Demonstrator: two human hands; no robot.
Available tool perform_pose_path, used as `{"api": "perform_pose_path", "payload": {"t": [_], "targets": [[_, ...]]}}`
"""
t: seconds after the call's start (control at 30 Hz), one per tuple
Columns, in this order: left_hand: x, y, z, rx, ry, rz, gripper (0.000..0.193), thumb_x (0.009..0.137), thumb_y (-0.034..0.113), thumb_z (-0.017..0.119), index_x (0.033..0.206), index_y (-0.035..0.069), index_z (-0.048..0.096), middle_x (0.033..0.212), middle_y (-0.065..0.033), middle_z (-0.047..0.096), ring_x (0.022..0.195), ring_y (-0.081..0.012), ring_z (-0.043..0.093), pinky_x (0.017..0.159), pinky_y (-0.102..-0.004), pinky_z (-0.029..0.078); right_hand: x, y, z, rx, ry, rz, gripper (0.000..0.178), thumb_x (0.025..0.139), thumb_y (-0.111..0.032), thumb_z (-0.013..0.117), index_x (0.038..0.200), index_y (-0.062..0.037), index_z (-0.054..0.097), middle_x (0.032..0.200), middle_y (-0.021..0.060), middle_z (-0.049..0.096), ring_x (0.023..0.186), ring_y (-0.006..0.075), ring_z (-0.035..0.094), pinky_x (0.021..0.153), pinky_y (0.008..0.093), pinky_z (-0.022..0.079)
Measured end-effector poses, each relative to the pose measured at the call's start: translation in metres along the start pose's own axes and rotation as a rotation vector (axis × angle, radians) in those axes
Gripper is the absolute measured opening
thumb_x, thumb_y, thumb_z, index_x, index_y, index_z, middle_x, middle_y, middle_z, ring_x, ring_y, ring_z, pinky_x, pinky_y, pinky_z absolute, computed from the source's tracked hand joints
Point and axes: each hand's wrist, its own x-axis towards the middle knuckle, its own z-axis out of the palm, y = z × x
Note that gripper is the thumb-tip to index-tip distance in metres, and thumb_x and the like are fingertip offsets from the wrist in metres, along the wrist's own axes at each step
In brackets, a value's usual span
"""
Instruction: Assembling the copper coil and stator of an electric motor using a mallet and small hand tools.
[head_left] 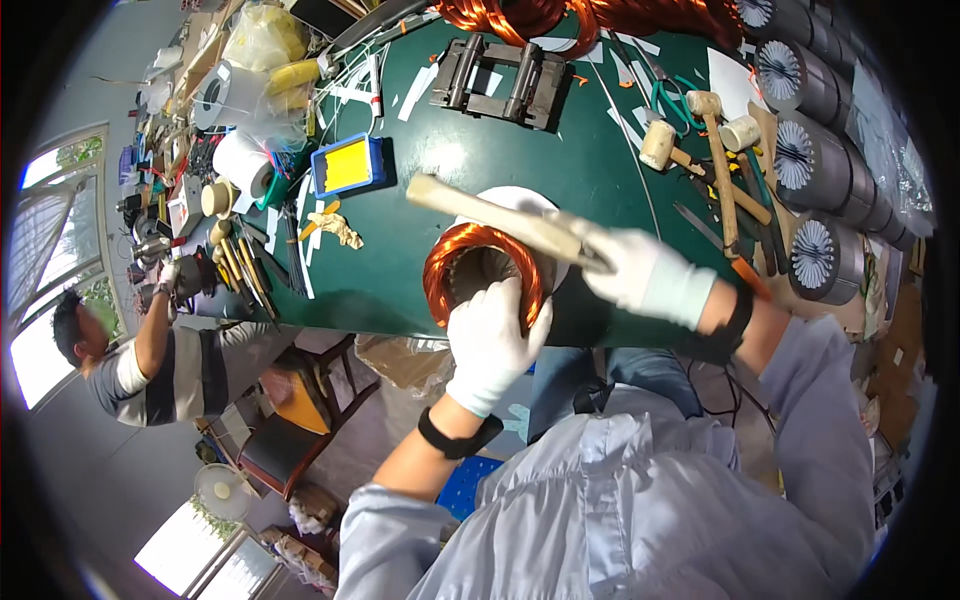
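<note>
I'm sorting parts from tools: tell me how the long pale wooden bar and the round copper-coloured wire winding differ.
The long pale wooden bar is straight; the round copper-coloured wire winding is a ring.
The bar is cream; the winding is shiny orange-red.
The white-gloved right hand grips the bar; the white-gloved left hand lies over the winding's near side.
Each has a hand on it.

Copper-wound ring (437,272): glossy orange-brown wire bundled round a darker hollow core; sat mid-scene, open end up, its near rim partly covered. Wooden bar (498,219): pale, long, fairly flat, slightly blurred; was held slantwise, far-left end to near-right end, just beyond the ring's far rim. Contact between the two could not be told.
</note>
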Motion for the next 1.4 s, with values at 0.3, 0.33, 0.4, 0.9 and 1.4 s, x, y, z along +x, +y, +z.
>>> {"api": "perform_pose_path", "payload": {"t": [0.3, 0.33, 0.4, 0.9, 1.4], "targets": [[-0.006, -0.016, 0.0, 0.02, 0.04, 0.011, 0.043, 0.082, 0.027, 0.081, 0.112, 0.0, 0.065, 0.086, -0.0119, 0.066, 0.073, -0.0303, 0.065, 0.064, -0.042, 0.05, -0.013, -0.006, 0.022, 0.185, 0.177, 0.127, 0.069, 0.093, -0.014, 0.062, 0.158, -0.0125, 0.038, 0.104, 0.0244, 0.07, 0.08, 0.0353, 0.073, 0.077, 0.0414, 0.061], [-0.006, -0.018, 0.0, -0.02, 0.015, 0.033, 0.044, 0.082, 0.027, 0.081, 0.112, 0.0, 0.065, 0.088, -0.0121, 0.067, 0.074, -0.03, 0.066, 0.064, -0.0418, 0.051, -0.017, -0.011, 0.019, 0.168, 0.075, 0.192, 0.068, 0.093, -0.015, 0.061, 0.158, -0.0123, 0.039, 0.104, 0.0263, 0.07, 0.084, 0.0376, 0.074, 0.08, 0.0423, 0.061], [-0.004, -0.02, -0.003, -0.057, 0.102, -0.02, 0.041, 0.083, 0.026, 0.081, 0.111, 0.001, 0.065, 0.091, -0.0133, 0.069, 0.075, -0.0294, 0.067, 0.065, -0.0411, 0.052, -0.015, 0.002, 0.009, -0.044, 0.349, 0.001, 0.069, 0.093, -0.015, 0.063, 0.158, -0.0113, 0.038, 0.104, 0.028, 0.071, 0.089, 0.0333, 0.075, 0.076, 0.0412, 0.061], [0.002, -0.015, 0.002, 0.148, -0.016, 0.042, 0.045, 0.084, 0.027, 0.081, 0.114, -0.002, 0.064, 0.09, -0.0148, 0.068, 0.072, -0.03, 0.067, 0.062, -0.04, 0.052, 0.004, -0.029, 0.007, 0.449, 0.573, 0.253, 0.07, 0.093, -0.006, 0.062, 0.157, -0.011, 0.034, 0.106, 0.0146, 0.067, 0.077, 0.0281, 0.064, 0.075, 0.0366, 0.057], [0.003, -0.024, 0.001, 0.078, -0.007, 0.011, 0.044, 0.084, 0.029, 0.079, 0.112, -0.002, 0.065, 0.08, -0.0121, 0.063, 0.066, -0.0309, 0.063, 0.064, -0.0421, 0.051, 0.016, 0.009, -0.008, 0.112, 0.121, 0.137, 0.066, 0.091, -0.018, 0.066, 0.153, -0.0083, 0.044, 0.09, 0.0217, 0.07, 0.067, 0.0287, 0.07, 0.065, 0.0389, 0.058]]}}
